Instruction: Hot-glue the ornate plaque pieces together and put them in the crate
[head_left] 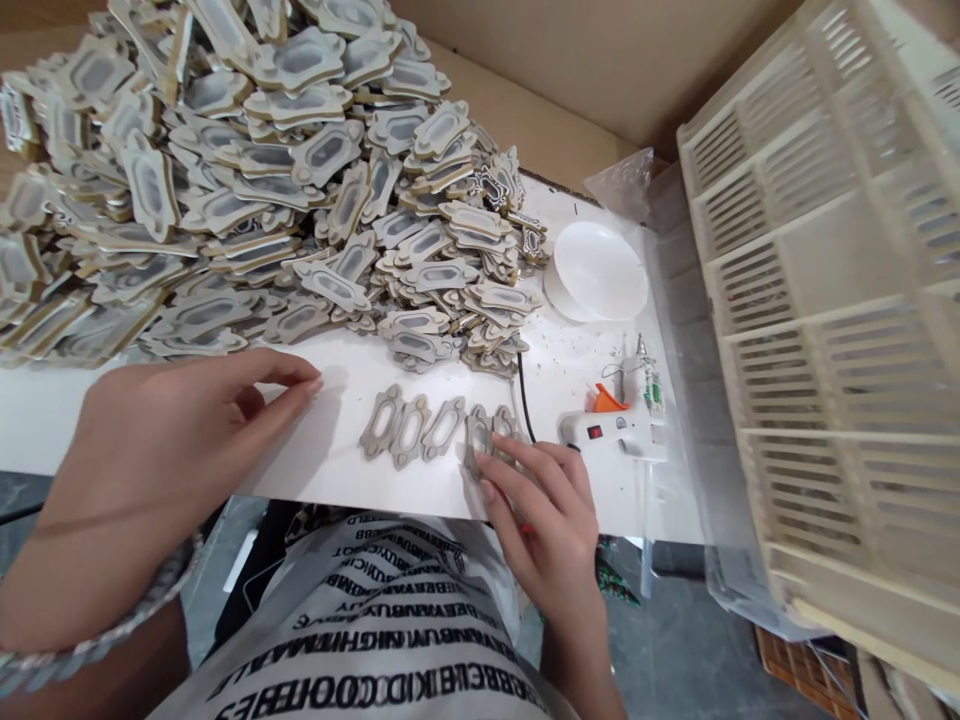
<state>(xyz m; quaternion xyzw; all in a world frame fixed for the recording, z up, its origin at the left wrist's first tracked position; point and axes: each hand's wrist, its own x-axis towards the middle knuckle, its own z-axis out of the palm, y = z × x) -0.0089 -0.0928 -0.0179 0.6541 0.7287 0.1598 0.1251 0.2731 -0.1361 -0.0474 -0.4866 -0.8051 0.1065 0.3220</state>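
A short row of flat grey frame-shaped pieces with raised rims and oval recesses lies near the table's front edge; one piece [410, 432] is in its middle. My right hand [547, 510] has its thumb and fingertips gathered at the lower edge of another frame-shaped piece [478, 432] towards the row's right end. Its fingers partly cover the last piece beside it. Left of the row, my left hand [202, 425] hovers above the white table [330, 470], thumb and forefinger pinched together. Whatever may be between those fingertips is too small to make out.
A large heap of similar pieces [322, 150] covers the back left. A white bowl [596, 272], a white glue gun [611, 432] with an orange nozzle stand and a black cord [524, 395] lie to the right. A slatted cream plastic crate [817, 300] stands at the far right.
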